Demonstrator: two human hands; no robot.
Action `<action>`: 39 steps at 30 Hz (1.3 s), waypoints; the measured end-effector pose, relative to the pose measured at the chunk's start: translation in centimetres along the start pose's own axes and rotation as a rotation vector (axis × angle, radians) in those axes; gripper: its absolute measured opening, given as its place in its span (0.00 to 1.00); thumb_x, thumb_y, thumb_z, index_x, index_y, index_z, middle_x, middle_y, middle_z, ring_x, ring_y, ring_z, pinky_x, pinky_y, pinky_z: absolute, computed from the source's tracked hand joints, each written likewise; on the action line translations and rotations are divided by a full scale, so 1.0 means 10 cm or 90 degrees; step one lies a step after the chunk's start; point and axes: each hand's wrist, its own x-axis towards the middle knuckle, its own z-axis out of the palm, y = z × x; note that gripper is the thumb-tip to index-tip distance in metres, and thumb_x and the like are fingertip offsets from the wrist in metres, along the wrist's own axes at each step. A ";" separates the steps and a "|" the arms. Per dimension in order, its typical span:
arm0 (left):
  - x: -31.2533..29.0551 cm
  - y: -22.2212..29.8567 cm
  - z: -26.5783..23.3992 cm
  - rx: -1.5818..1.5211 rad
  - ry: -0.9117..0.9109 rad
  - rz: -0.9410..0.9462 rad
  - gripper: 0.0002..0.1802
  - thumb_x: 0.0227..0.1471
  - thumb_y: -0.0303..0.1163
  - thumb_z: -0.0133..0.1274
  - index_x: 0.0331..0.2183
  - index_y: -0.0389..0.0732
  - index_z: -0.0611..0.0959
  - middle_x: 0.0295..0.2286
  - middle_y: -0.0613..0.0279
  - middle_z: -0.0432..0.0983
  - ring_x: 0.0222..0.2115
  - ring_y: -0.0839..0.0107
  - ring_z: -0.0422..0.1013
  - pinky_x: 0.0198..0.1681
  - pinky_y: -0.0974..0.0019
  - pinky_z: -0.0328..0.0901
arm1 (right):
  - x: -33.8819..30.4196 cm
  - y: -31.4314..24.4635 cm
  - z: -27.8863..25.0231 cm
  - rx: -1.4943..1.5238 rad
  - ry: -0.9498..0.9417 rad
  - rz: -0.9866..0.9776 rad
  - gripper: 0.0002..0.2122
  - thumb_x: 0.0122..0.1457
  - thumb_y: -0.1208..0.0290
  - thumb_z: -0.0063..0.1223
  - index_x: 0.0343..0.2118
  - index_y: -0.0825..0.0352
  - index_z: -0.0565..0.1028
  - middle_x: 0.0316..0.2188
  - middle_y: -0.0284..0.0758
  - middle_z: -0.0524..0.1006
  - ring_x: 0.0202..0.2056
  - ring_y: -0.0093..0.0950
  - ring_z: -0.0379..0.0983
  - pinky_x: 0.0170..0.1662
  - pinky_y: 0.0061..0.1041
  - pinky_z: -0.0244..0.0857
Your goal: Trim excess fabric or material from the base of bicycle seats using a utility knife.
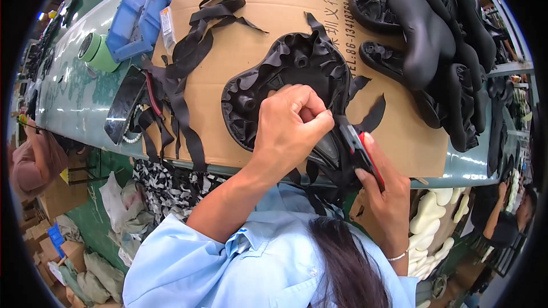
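Observation:
A black bicycle saddle [292, 74] lies upside down in front of me, its cover gathered in folds around the inside of the rim. My left hand [294, 122] is over the saddle, thumb and forefinger pinched at the edge of the cover on its right side. In my right hand [385, 194] is a red-and-black utility knife [365, 157], held close against that same edge. The blade's contact with the cover is hard to make out. Loose black offcuts [374, 113] lie beside the saddle.
Cardboard [222, 97] covers the green table. Black strips [185, 57] lie on the left, near a blue bin [134, 20] and a green round container [98, 51]. More black saddles [422, 40] are piled at right. Other people are at both sides.

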 end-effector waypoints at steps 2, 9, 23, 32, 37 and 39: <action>0.00 0.02 -0.03 0.011 -0.018 -0.009 0.07 0.35 0.25 0.57 0.17 0.34 0.75 0.16 0.61 0.69 0.17 0.72 0.65 0.22 0.69 0.59 | -0.05 0.05 -0.07 0.035 -0.022 0.037 0.25 0.52 0.84 0.54 0.55 0.67 0.69 0.45 0.41 0.78 0.40 0.36 0.77 0.45 0.25 0.68; -0.02 0.06 -0.06 -0.008 -0.048 -0.033 0.07 0.34 0.26 0.58 0.17 0.35 0.76 0.15 0.65 0.68 0.17 0.79 0.63 0.21 0.73 0.58 | 0.22 0.08 -0.10 0.058 -0.074 0.042 0.22 0.53 0.81 0.55 0.53 0.65 0.72 0.41 0.42 0.79 0.33 0.34 0.77 0.39 0.25 0.69; 0.05 0.02 -0.17 -0.540 -0.160 -0.097 0.04 0.46 0.24 0.58 0.28 0.37 0.78 0.25 0.72 0.73 0.27 0.84 0.67 0.34 0.79 0.61 | -0.53 -0.31 -0.40 -0.097 -0.201 0.212 0.26 0.56 0.75 0.54 0.60 0.59 0.64 0.23 0.45 0.75 0.22 0.41 0.72 0.26 0.34 0.65; 0.05 0.21 -0.48 -0.034 -0.566 0.267 0.14 0.39 0.39 0.66 0.26 0.41 0.81 0.26 0.64 0.72 0.29 0.68 0.67 0.35 0.66 0.59 | -1.14 -0.15 -0.09 0.143 0.138 0.454 0.25 0.60 0.76 0.49 0.61 0.63 0.62 0.31 0.34 0.78 0.20 0.16 0.67 0.24 0.17 0.64; 0.09 0.08 -0.55 0.358 -0.377 0.506 0.10 0.42 0.36 0.61 0.27 0.40 0.83 0.25 0.63 0.74 0.28 0.64 0.70 0.35 0.62 0.62 | -0.93 -0.03 -0.03 0.045 0.149 0.158 0.24 0.57 0.77 0.53 0.59 0.64 0.65 0.28 0.33 0.76 0.20 0.19 0.65 0.24 0.17 0.61; 0.08 0.02 -0.55 0.350 -0.388 0.481 0.07 0.46 0.30 0.57 0.28 0.36 0.82 0.24 0.59 0.74 0.29 0.60 0.71 0.33 0.60 0.65 | -0.83 -0.07 0.02 -0.048 0.092 0.019 0.28 0.46 0.79 0.63 0.54 0.61 0.72 0.23 0.36 0.73 0.19 0.26 0.65 0.22 0.22 0.60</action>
